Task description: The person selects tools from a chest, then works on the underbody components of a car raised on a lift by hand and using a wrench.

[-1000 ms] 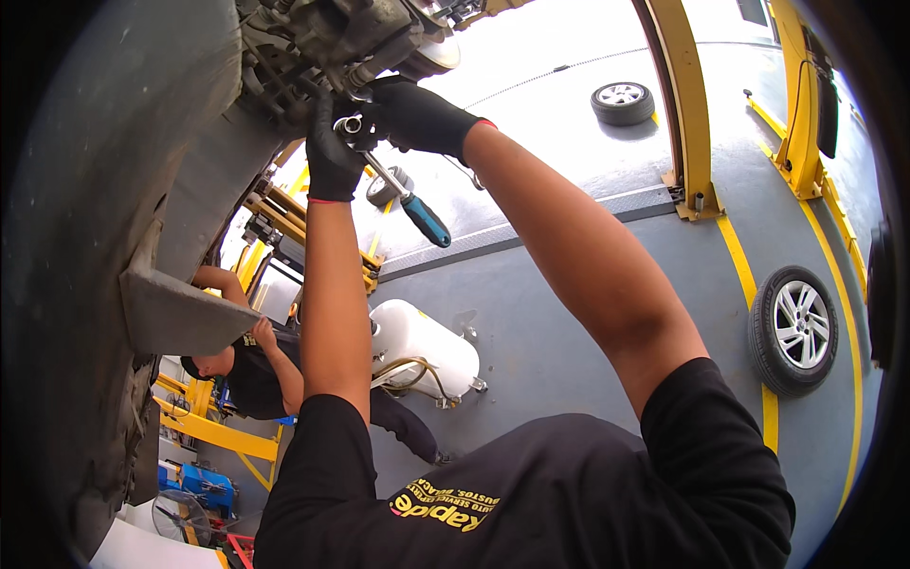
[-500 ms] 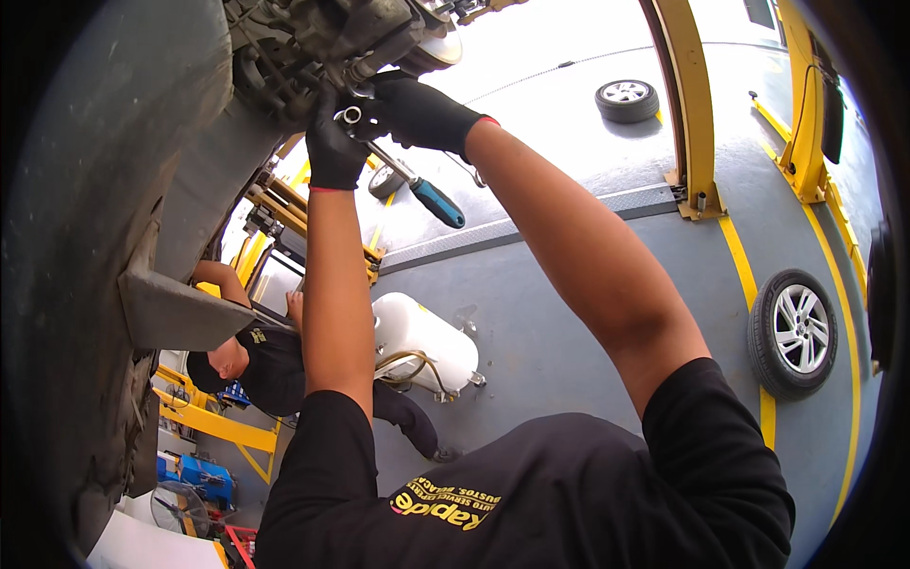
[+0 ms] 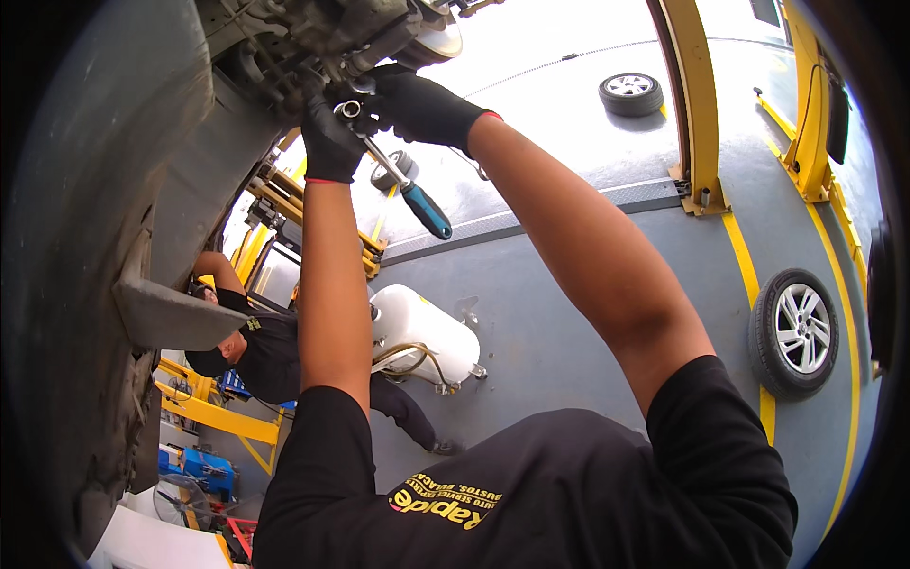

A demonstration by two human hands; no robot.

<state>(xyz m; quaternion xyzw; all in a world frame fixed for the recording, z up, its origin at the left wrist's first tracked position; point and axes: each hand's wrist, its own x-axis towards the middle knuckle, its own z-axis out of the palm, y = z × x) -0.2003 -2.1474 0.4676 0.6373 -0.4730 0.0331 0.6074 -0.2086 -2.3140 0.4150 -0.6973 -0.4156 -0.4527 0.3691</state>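
Both my hands, in black gloves, are raised to the dirty metal underbody parts of a vehicle at the upper left. My left hand is closed, with a ratchet wrench held against its thumb side. The ratchet's round head faces me, and its teal and black handle slants down to the right. My right hand is closed beside it around a slim metal wrench. One end of that wrench meets the parts, and a ring end shows below my right wrist. The gloves hide the fingertips and most of the contact point.
A grey body panel fills the left side. A co-worker reaches up beyond my left arm. Nearby stands a white tank with a hose. Wheels lie on the floor, and yellow lift posts rise at the right.
The ratchet handle has swung slightly down and left, and my left hand has shifted a little left. My right hand stays nearly in place. The co-worker's head and arm have moved slightly.
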